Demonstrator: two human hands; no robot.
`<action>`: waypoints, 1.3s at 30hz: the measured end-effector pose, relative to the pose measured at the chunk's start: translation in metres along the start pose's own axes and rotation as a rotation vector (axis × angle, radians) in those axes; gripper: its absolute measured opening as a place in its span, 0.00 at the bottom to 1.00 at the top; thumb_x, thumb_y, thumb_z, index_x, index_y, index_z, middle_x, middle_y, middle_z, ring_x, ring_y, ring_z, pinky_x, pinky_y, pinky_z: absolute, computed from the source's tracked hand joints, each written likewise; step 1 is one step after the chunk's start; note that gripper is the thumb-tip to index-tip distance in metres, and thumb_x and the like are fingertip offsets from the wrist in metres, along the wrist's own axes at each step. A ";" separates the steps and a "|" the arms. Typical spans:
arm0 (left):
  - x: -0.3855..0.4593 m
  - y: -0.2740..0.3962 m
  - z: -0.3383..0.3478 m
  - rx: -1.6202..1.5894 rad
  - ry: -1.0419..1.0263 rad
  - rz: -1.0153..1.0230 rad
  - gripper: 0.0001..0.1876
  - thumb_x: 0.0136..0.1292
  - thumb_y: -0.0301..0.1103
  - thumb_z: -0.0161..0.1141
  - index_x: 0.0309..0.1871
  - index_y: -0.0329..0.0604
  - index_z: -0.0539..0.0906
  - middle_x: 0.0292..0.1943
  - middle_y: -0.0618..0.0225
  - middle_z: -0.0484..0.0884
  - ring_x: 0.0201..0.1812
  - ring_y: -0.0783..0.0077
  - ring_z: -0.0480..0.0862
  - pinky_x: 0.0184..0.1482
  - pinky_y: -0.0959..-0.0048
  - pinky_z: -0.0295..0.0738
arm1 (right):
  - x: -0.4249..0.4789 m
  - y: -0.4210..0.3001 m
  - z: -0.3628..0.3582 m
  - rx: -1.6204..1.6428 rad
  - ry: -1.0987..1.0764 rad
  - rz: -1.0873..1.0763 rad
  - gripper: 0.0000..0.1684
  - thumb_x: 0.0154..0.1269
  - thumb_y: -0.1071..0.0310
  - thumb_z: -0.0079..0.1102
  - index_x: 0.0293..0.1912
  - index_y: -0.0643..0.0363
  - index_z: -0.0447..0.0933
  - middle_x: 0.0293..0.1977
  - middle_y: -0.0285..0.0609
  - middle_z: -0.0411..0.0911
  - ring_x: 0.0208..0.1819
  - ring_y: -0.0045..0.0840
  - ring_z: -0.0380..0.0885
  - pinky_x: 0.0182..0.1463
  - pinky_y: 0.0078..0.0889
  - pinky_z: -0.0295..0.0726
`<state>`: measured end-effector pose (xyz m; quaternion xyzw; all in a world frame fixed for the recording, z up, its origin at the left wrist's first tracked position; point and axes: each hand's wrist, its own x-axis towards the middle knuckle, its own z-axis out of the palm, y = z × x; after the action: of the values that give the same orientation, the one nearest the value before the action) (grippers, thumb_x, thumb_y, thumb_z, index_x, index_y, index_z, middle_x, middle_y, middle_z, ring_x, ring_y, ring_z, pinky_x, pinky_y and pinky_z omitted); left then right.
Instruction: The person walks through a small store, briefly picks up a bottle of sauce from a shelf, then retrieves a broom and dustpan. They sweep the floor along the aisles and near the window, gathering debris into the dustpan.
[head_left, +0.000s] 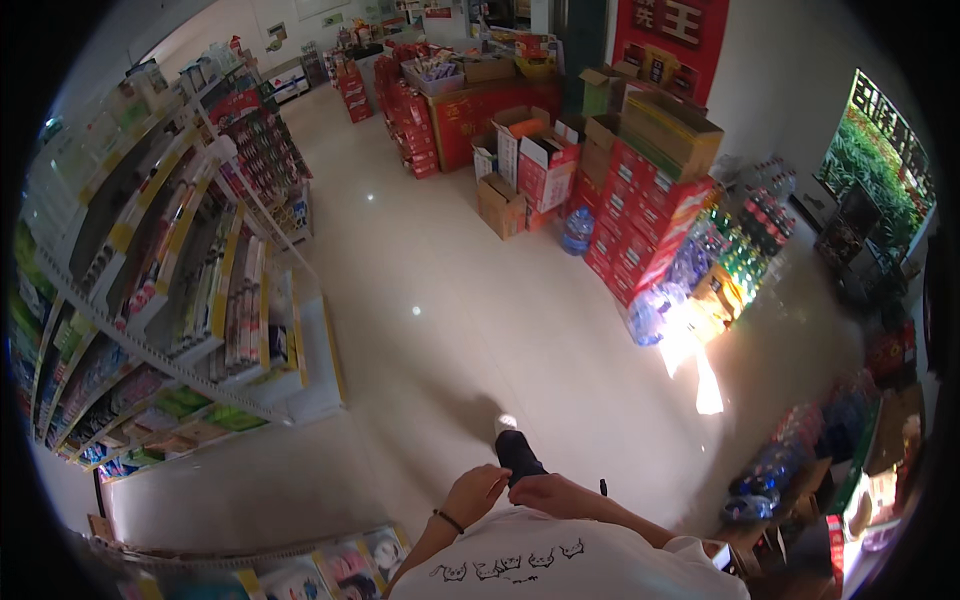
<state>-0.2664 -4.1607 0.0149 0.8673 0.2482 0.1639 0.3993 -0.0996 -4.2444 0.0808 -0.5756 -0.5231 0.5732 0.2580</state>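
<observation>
Both bare hands are close together in front of the white T-shirt (555, 562), low in the middle of the view. My left hand (478, 491) has a dark bead bracelet (449, 520) at the wrist and its fingers are curled. Beside it is my right hand (541, 492), the fingers bent towards the left hand. Whether the fingertips hold anything small cannot be told. A dark trouser leg and a light shoe (506, 424) show just beyond the hands, on the pale tiled floor (427, 360).
Shop shelves (225, 300) with packaged goods rise on the left. Stacked red cartons (637, 225), open cardboard boxes (501, 204) and packs of bottled drinks (739, 255) stand at the right. A counter (480, 120) is further back. More bottles (772, 465) lie at lower right.
</observation>
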 end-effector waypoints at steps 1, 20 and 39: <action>0.018 -0.017 -0.009 -0.019 -0.008 -0.068 0.06 0.54 0.29 0.52 0.33 0.40 0.76 0.31 0.58 0.77 0.34 0.58 0.76 0.37 0.67 0.70 | 0.027 -0.005 -0.020 -0.002 -0.035 -0.032 0.12 0.60 0.63 0.46 0.40 0.58 0.72 0.34 0.40 0.75 0.37 0.24 0.73 0.42 0.25 0.70; 0.346 -0.338 -0.307 -0.224 0.773 -0.631 0.06 0.52 0.30 0.59 0.30 0.36 0.77 0.24 0.65 0.78 0.27 0.77 0.77 0.30 0.79 0.72 | 0.593 -0.194 -0.293 -0.248 -0.539 -0.399 0.20 0.58 0.64 0.49 0.48 0.64 0.66 0.40 0.45 0.69 0.42 0.28 0.69 0.44 0.26 0.68; 1.001 -0.497 -0.622 -0.940 0.148 0.039 0.23 0.54 0.30 0.57 0.52 0.35 0.63 0.49 0.62 0.65 0.53 0.67 0.67 0.56 0.65 0.64 | 1.033 -0.318 -0.689 0.380 0.445 -0.571 0.18 0.49 0.73 0.60 0.41 0.58 0.66 0.40 0.37 0.62 0.44 0.20 0.66 0.48 0.24 0.69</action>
<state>0.1089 -2.9411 0.1067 0.5831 0.1584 0.3274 0.7264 0.2324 -3.0067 0.1081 -0.4594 -0.4778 0.4265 0.6154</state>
